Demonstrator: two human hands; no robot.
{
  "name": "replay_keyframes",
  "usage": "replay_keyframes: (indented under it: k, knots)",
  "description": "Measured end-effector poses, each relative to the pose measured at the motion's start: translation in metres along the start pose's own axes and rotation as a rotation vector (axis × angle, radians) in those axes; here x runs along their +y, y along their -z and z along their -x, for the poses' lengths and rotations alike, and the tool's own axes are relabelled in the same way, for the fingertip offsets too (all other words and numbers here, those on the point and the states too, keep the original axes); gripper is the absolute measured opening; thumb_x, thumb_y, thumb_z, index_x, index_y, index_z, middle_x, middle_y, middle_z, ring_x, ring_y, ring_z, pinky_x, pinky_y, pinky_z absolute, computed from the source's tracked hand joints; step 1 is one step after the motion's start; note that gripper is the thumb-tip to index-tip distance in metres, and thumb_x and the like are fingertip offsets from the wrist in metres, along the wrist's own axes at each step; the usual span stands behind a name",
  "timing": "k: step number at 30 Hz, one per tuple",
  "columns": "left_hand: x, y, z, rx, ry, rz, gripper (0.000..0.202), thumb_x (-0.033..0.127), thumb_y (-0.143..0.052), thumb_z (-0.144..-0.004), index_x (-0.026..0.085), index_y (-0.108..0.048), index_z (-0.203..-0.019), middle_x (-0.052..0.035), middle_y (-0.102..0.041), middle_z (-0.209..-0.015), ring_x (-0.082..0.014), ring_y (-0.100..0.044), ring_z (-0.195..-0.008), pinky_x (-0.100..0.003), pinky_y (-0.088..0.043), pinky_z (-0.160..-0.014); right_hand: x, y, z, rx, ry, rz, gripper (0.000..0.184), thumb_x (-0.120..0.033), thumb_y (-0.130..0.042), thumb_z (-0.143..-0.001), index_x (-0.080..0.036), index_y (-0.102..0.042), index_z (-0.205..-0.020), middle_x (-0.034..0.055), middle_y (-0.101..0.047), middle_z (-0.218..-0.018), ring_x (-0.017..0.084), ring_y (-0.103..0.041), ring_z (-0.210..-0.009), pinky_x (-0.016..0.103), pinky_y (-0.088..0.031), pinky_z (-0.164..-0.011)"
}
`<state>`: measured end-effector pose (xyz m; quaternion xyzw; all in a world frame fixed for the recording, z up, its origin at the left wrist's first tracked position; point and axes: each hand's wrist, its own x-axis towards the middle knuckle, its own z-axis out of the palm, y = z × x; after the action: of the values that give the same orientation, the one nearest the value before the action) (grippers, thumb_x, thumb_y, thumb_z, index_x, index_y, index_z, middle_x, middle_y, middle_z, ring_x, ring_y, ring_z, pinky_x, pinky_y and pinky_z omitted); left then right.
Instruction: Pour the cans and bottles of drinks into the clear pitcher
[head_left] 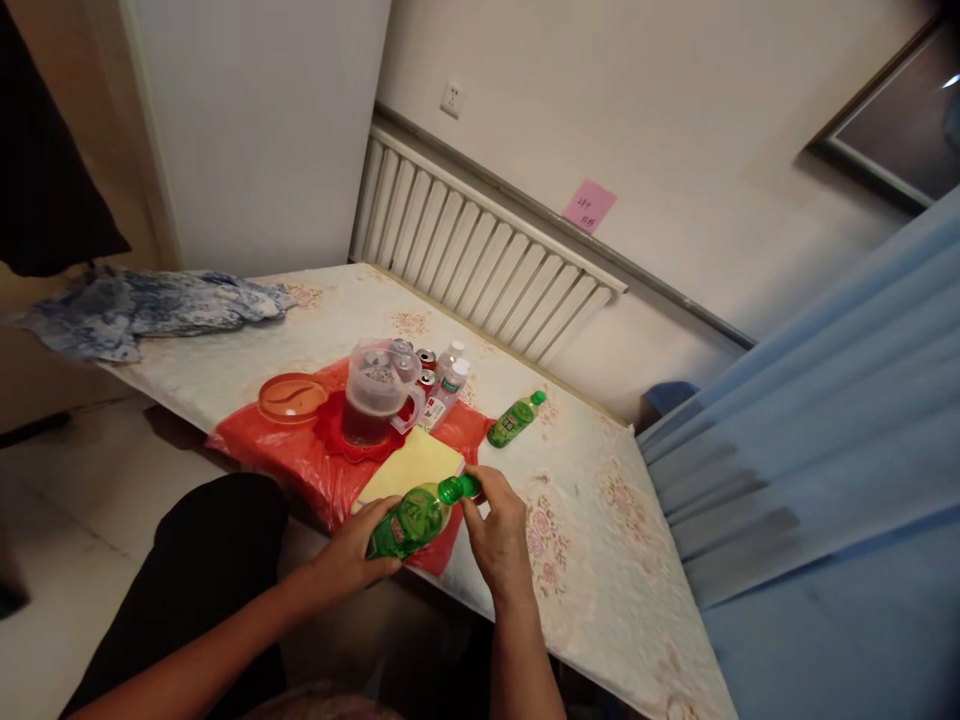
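Note:
A green drink bottle (412,520) is held tilted over the table's near edge, its neck toward the right. My left hand (365,543) wraps round its lower body. The green bottle cap (470,485) is pinched between thumb and fingers of my right hand (496,520); it sits right at the bottle's mouth, and I cannot tell whether it is fully off. Beyond the bottle lies a yellow cloth or paper (412,465). A clear pitcher (373,405) part full of dark liquid stands in a red scalloped dish (334,435), left of the cloth.
A red plastic sheet (274,455) lies under these things, with an orange lid (292,397) at left. Cans (426,360) and clear bottles (448,385) stand behind the pitcher. A second green bottle (515,420) is farther right. Crumpled blue-white fabric (187,305) lies at far left.

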<state>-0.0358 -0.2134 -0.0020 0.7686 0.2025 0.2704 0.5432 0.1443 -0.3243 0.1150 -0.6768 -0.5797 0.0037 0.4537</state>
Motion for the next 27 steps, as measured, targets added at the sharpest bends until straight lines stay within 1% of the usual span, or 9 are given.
replay_keyframes:
  k: [2,5,9,11,14,18,22,24,27]
  knots:
    - [-0.001,0.000,0.001,-0.017,0.007,-0.022,0.075,0.038,-0.071,-0.069,0.018,-0.048,-0.139,-0.0156,-0.055,-0.140,-0.0367,-0.049,-0.131,-0.051,-0.037,-0.112,-0.001,0.005,0.002,0.007,-0.008,-0.008,0.034,-0.009,-0.057,-0.081,-0.022,-0.068,-0.111,0.0075,-0.070,-0.108,0.021,-0.064,-0.092,0.032,-0.052,-0.081]
    - [-0.002,0.000,0.003,-0.044,0.021,-0.064,0.077,0.039,-0.071,-0.070,0.019,-0.046,-0.140,-0.0158,-0.053,-0.143,-0.0378,-0.048,-0.133,-0.052,-0.036,-0.112,-0.002,0.010,0.005,0.021,-0.037,-0.038,0.033,-0.010,-0.059,-0.079,-0.021,-0.068,-0.109,0.0062,-0.070,-0.105,0.018,-0.064,-0.083,0.031,-0.052,-0.079]
    - [0.000,0.001,0.003,-0.098,-0.017,-0.111,0.076,0.037,-0.068,-0.072,0.020,-0.043,-0.143,-0.0139,-0.052,-0.145,-0.0361,-0.048,-0.132,-0.051,-0.036,-0.112,-0.002,0.014,0.007,0.031,-0.157,-0.125,0.030,-0.011,-0.065,-0.075,-0.019,-0.067,-0.104,0.0028,-0.071,-0.094,0.015,-0.062,-0.073,0.029,-0.051,-0.077]
    - [0.002,0.000,0.002,-0.113,-0.027,-0.129,0.077,0.033,-0.067,-0.072,0.018,-0.042,-0.143,-0.0141,-0.052,-0.145,-0.0352,-0.048,-0.132,-0.050,-0.037,-0.112,-0.002,0.016,0.008,0.033,-0.222,-0.206,0.030,-0.012,-0.067,-0.074,-0.019,-0.066,-0.103,0.0022,-0.070,-0.093,0.015,-0.062,-0.074,0.028,-0.051,-0.076]
    - [0.005,-0.001,0.002,-0.117,-0.035,-0.149,0.076,0.029,-0.066,-0.069,0.017,-0.043,-0.141,-0.0138,-0.053,-0.143,-0.0347,-0.050,-0.130,-0.047,-0.039,-0.110,0.001,0.018,0.010,0.035,-0.276,-0.313,0.028,-0.014,-0.070,-0.073,-0.020,-0.065,-0.099,0.0032,-0.071,-0.098,0.015,-0.064,-0.079,0.028,-0.052,-0.076]
    - [0.009,-0.002,0.001,-0.120,-0.025,-0.167,0.074,0.028,-0.067,-0.068,0.017,-0.046,-0.139,-0.0126,-0.056,-0.139,-0.0344,-0.053,-0.127,-0.046,-0.042,-0.108,0.007,0.021,0.013,0.021,-0.294,-0.377,0.022,-0.015,-0.072,-0.073,-0.020,-0.066,-0.093,0.0034,-0.072,-0.098,0.017,-0.066,-0.087,0.030,-0.052,-0.082]
    - [0.014,-0.001,-0.001,-0.120,-0.004,-0.168,0.075,0.026,-0.067,-0.067,0.017,-0.046,-0.139,-0.0123,-0.057,-0.138,-0.0341,-0.054,-0.125,-0.046,-0.044,-0.106,0.010,0.022,0.015,0.027,-0.347,-0.520,0.029,-0.019,-0.074,-0.073,-0.021,-0.063,-0.100,0.0047,-0.073,-0.101,0.020,-0.069,-0.096,0.034,-0.054,-0.088]
    - [0.018,0.000,-0.002,-0.131,-0.004,-0.165,0.074,0.022,-0.066,-0.066,0.017,-0.046,-0.137,-0.0116,-0.058,-0.137,-0.0333,-0.055,-0.123,-0.045,-0.044,-0.105,0.010,0.021,0.016,0.032,-0.361,-0.568,0.032,-0.019,-0.075,-0.072,-0.022,-0.062,-0.101,0.0052,-0.073,-0.101,0.021,-0.070,-0.097,0.034,-0.055,-0.087]
    - [0.024,0.001,-0.002,-0.149,-0.012,-0.167,0.071,0.022,-0.066,-0.066,0.016,-0.048,-0.135,-0.0115,-0.059,-0.135,-0.0332,-0.055,-0.123,-0.044,-0.044,-0.106,0.010,0.022,0.015,0.008,-0.329,-0.534,0.027,-0.019,-0.075,-0.073,-0.021,-0.065,-0.098,0.0052,-0.074,-0.100,0.021,-0.070,-0.092,0.034,-0.056,-0.086]
